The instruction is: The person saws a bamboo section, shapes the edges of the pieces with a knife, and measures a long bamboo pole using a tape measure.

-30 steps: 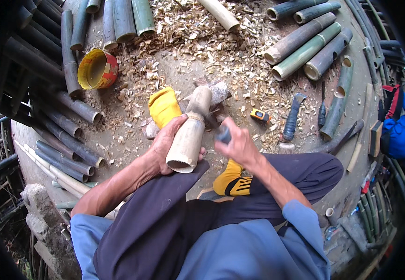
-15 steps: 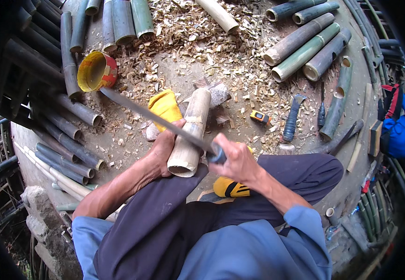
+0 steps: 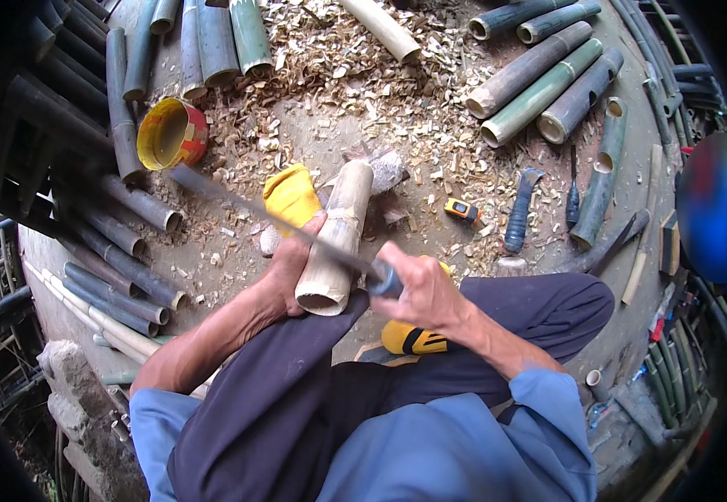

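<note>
A pale, scraped bamboo section (image 3: 323, 280) slants across my left thigh, its open end toward me and its far end against a rough block (image 3: 390, 170). My left hand (image 3: 288, 266) closes round its left side. In my right hand (image 3: 420, 289) is the dark handle of a long knife (image 3: 233, 199), whose narrow blade is blurred and crosses over the bamboo toward the upper left. A yellow cloth (image 3: 290, 192), perhaps a glove, lies just beyond my left hand. Below my right wrist, a yellow and black object (image 3: 405, 337) is partly hidden by my leg.
Wood shavings (image 3: 330, 67) cover the ground ahead. A yellow-lined red bucket (image 3: 198, 142) stands left. On the right lie a tape measure (image 3: 462, 209), a tool with a wrapped handle (image 3: 517, 222), a thin screwdriver-like tool (image 3: 572, 201) and bamboo tubes (image 3: 539, 92). More tubes (image 3: 125, 280) lie left.
The knife's handle and my right hand have shifted slightly to the left, with the blade still across the bamboo. The whole view has moved slightly; my left hand keeps its hold.
</note>
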{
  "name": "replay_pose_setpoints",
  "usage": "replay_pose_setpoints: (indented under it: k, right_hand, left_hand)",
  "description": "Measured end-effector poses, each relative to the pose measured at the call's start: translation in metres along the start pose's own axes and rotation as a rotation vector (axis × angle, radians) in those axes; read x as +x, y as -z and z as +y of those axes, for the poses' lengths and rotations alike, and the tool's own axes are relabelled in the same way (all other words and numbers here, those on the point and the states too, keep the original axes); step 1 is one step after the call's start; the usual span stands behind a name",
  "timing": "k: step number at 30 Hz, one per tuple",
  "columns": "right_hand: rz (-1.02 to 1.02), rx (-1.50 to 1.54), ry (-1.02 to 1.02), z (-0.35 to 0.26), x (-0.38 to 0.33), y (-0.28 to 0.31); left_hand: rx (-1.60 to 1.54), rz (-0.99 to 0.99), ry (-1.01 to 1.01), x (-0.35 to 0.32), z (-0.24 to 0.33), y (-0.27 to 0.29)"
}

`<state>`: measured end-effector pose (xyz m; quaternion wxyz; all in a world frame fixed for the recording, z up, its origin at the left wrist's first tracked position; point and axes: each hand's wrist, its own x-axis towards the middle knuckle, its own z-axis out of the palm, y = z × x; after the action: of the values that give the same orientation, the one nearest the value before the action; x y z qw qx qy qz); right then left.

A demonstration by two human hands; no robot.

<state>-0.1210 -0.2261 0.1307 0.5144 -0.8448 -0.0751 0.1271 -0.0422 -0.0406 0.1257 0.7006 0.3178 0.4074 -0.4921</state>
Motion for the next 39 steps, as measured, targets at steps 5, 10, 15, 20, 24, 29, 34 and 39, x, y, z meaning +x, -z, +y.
replay_pose_setpoints:
  k: [5, 10, 15, 20, 24, 29, 34, 39]
  right_hand:
    - [0.042, 0.008, -0.361, 0.05, 0.029, 0.006]
    - [-0.034, 0.008, -0.006, 0.02, 0.015, 0.008]
    - [0.005, -0.056, -0.292, 0.043, 0.023, 0.019]
    - [0.084, 0.121, -0.271, 0.012, -0.002, -0.007]
    - [0.063, 0.128, -0.167, -0.005, -0.009, -0.011]
    - [0.039, 0.16, -0.317, 0.017, 0.007, -0.007]
    - [0.039, 0.102, -0.121, -0.004, 0.002, -0.003]
    - [0.047, 0.115, -0.293, 0.014, 0.007, 0.002]
  left_hand:
    - [0.165, -0.049, 0.046, 0.004, 0.002, 0.005]
    - [0.082, 0.009, 0.072, 0.001, 0.003, 0.002]
    - [0.06, -0.147, 0.101, 0.009, 0.006, 0.008]
    - [0.086, -0.172, 0.122, 0.002, 0.005, 0.003]
    - [0.079, -0.206, 0.134, 0.006, 0.004, 0.019]
    - [0.043, -0.094, 0.123, 0.006, 0.004, 0.006]
    - [0.016, -0.093, 0.158, -0.003, 0.005, 0.002]
    - [0.094, -0.085, 0.114, 0.01, 0.005, 0.0]
